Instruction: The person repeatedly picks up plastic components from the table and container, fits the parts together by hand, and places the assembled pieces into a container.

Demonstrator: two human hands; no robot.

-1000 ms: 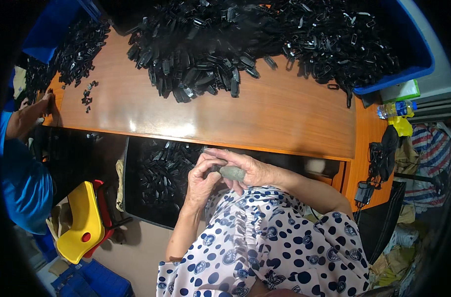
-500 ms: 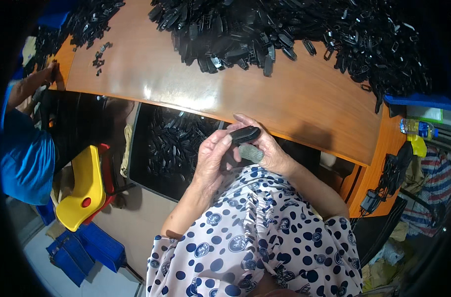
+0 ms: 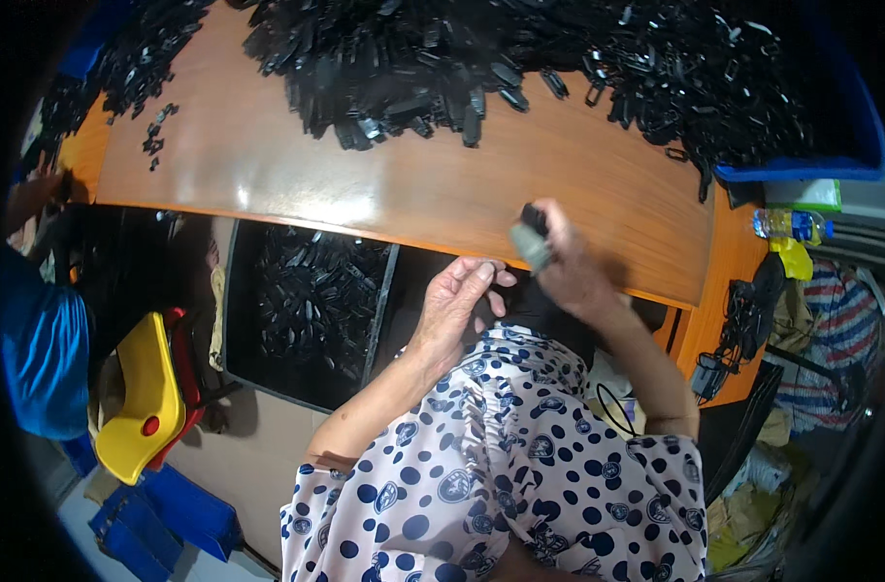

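My right hand (image 3: 571, 267), blurred by motion, is raised over the table's front edge. Its fingers are closed on a small elongated black part (image 3: 535, 215). A grey-green ribbed cover (image 3: 530, 245) sits on that hand, seemingly round the thumb. Lower and to the left, my left hand (image 3: 459, 299) is at the table edge, with thumb and forefinger pressed together and the other fingers curled loosely. I cannot make out anything in that pinch. A large heap of black parts (image 3: 384, 73) covers the far side of the brown table (image 3: 442, 179).
A black bin (image 3: 379, 315) of similar parts stands below the table edge, left of my lap. At far left is a person in a blue top (image 3: 40, 339), near a yellow chair (image 3: 137, 407). Right: a bottle (image 3: 792, 226), black cables (image 3: 734, 325) and a striped bag (image 3: 831, 330).
My hands were together around the black part and are now apart. My right hand has moved up and right with it; my left stays lower. The whole view has shifted slightly.
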